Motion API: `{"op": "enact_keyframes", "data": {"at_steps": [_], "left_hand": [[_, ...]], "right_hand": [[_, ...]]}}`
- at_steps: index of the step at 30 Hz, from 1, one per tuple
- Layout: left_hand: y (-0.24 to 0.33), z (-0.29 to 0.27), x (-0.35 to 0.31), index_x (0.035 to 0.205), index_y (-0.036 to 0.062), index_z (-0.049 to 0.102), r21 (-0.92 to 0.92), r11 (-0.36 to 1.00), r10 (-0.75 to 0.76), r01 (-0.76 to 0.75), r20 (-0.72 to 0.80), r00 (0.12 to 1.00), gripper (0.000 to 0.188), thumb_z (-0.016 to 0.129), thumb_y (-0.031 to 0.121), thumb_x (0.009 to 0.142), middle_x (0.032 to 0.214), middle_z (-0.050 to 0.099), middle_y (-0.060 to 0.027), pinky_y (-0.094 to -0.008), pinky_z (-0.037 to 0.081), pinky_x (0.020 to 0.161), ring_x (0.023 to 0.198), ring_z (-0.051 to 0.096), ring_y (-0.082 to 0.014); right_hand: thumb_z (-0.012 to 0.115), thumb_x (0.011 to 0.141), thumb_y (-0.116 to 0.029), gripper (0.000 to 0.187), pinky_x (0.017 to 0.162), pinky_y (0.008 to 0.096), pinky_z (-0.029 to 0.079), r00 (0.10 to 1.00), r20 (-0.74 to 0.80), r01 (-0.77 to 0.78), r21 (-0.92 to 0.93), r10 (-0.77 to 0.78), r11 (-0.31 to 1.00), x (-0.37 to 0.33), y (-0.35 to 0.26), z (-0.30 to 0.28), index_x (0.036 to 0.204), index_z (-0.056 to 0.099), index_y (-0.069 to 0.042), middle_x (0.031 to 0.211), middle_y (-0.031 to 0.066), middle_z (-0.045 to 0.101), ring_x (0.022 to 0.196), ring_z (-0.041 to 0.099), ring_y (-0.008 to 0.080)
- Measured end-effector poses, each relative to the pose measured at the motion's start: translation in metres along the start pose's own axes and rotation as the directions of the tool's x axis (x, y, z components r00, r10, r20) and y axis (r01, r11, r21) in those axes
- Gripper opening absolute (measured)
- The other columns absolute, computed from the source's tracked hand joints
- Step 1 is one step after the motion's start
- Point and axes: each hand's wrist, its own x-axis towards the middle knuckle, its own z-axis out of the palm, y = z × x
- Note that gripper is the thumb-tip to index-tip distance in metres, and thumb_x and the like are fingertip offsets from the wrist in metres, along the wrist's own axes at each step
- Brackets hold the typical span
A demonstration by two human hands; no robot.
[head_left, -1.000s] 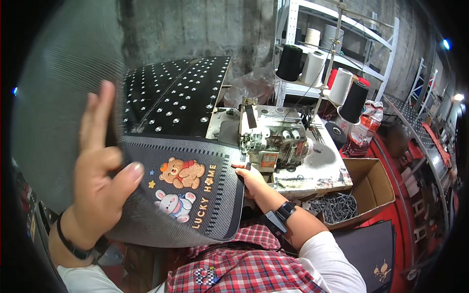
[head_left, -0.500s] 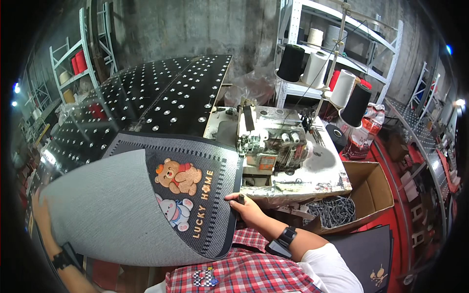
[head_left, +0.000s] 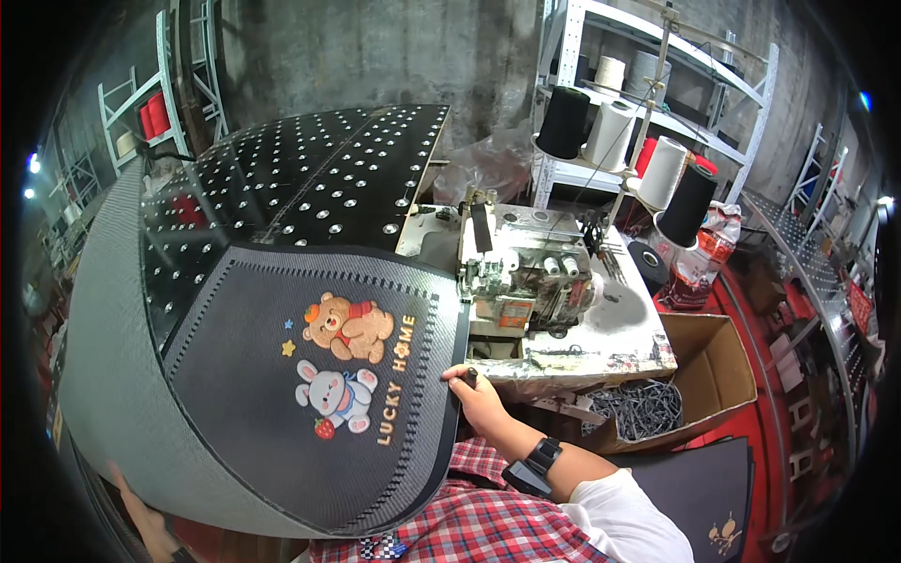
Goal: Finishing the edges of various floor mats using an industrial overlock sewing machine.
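Note:
A grey doormat (head_left: 253,375) with a raised bear, a white rabbit and lettering lies partly on the black table, its right edge against the sewing machine (head_left: 526,267). On the left the mat bends up, showing its lighter grey back (head_left: 103,347). My left hand (head_left: 145,521), low at the left, lies against that back with fingers stretched out; part of the hand is cut off or hidden. At the mat's right edge, my right hand (head_left: 483,403) is closed round a small dark stick-like tool (head_left: 471,377), its fingertips touching the mat's border.
The black table (head_left: 319,202) is dotted with metal studs. Black and white thread cones (head_left: 610,136) stand on a rack behind the machine. To the right, a cardboard box (head_left: 718,366) holds dark trimmings (head_left: 638,408). Below it lies another dark mat (head_left: 694,488).
The mat's folded left part has swung back leftward and up, uncovering the bear and rabbit fully. My left hand has moved down and toward me. My right hand has barely shifted.

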Motion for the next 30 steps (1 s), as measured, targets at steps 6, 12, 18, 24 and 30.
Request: {"op": "enact_keyframes", "data": {"at_steps": [6, 12, 18, 24, 30], "left_hand": [[-0.032, 0.027, -0.015, 0.125, 0.0019, 0.031, 0.0, 0.997, 0.073, -0.073, -0.053, 0.996, 0.078, 0.055, 0.053, 0.071, 0.129, 0.033, -0.0113, -0.0375, 0.027, 0.095, 0.115, 0.033, -0.0261], [-0.047, 0.078, -0.025, 0.123, -0.002, 0.03, 0.015, 0.994, 0.113, -0.112, -0.107, 0.988, 0.076, 0.062, 0.044, 0.07, 0.124, 0.037, -0.014, -0.0375, 0.028, 0.093, 0.111, 0.036, -0.0256], [-0.065, 0.115, -0.022, 0.127, -0.0008, 0.02, -0.022, 0.995, 0.093, -0.094, -0.048, 0.995, 0.085, 0.065, 0.042, 0.069, 0.124, 0.034, -0.0155, -0.039, 0.031, 0.091, 0.111, 0.037, -0.0265], [-0.071, 0.155, -0.027, 0.129, 0.0057, 0.014, -0.049, 0.998, 0.046, -0.048, -0.034, 0.998, 0.084, 0.063, 0.04, 0.07, 0.124, 0.031, -0.0175, -0.0475, 0.034, 0.088, 0.111, 0.036, -0.0327], [-0.058, 0.22, -0.074, 0.128, 0.0107, 0.015, -0.209, 0.959, -0.127, 0.19, 0.285, 0.95, 0.07, 0.056, 0.037, 0.077, 0.122, 0.033, -0.0158, -0.0459, 0.037, 0.085, 0.109, 0.037, -0.0315]], "right_hand": [[0.045, 0.083, -0.006, 0.009, 0.058, 0.0167, 0.032, 0.999, -0.036, 0.003, -0.093, -0.006, 0.996, -0.008, -0.004, 0.0, 0.088, 0.052, -0.007, 0.073, -0.0044, 0.044, 0.064, 0.037, 0.0031], [0.044, 0.082, -0.005, 0.008, 0.053, 0.0153, 0.03, 0.999, 0.025, -0.027, -0.093, 0.029, 0.995, -0.017, -0.001, 0.002, 0.087, 0.05, -0.007, 0.07, -0.0051, 0.042, 0.06, 0.034, 0.002], [0.045, 0.082, -0.004, 0.008, 0.056, 0.0157, 0.03, 0.999, 0.04, 0.001, -0.131, 0.004, 0.991, -0.024, -0.004, 0.008, 0.087, 0.051, -0.007, 0.071, -0.0058, 0.041, 0.061, 0.034, 0.0022], [0.045, 0.082, -0.004, 0.009, 0.058, 0.0166, 0.032, 0.997, 0.044, 0.068, -0.157, -0.062, 0.985, -0.028, -0.002, 0.008, 0.088, 0.05, -0.006, 0.073, -0.0046, 0.043, 0.063, 0.036, 0.0029], [0.044, 0.083, -0.007, 0.012, 0.059, 0.0159, 0.033, 0.995, 0.096, 0.035, -0.134, -0.022, 0.99, -0.028, 0.008, -0.002, 0.093, 0.049, -0.004, 0.077, -0.0036, 0.046, 0.065, 0.038, 0.0025]]}}
